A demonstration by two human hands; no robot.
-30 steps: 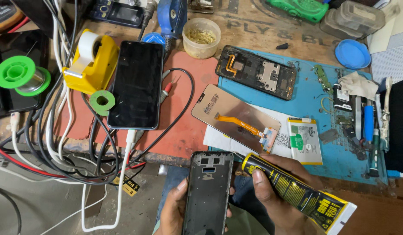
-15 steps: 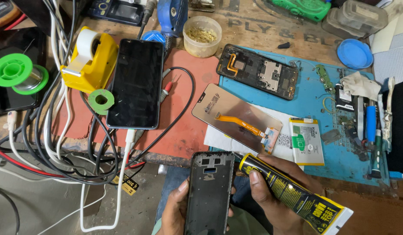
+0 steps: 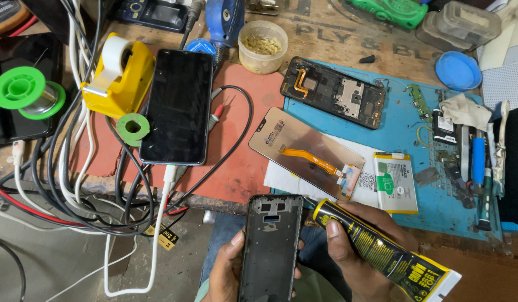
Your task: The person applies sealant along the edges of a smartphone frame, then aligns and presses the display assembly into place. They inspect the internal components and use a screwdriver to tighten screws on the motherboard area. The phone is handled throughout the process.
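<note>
- Head view: a black phone frame (image 3: 270, 246) is gripped upright by the left hand (image 3: 228, 274), below the bench edge.
- A yellow-black glue tube (image 3: 376, 251) is clasped by the right hand (image 3: 354, 254), nozzle at the frame's top corner.
- Excess glue could be smeared if squeezed hard.

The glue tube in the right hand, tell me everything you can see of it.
The glue tube is a soft, squeezable tube, black with yellow printing and a flat crimped yellow end at lower right. It lies slanted, its nozzle end up and left by the top right corner of the phone frame; whether they touch cannot be told. The right hand wraps its middle, thumb on top. The left hand holds the frame.
</note>
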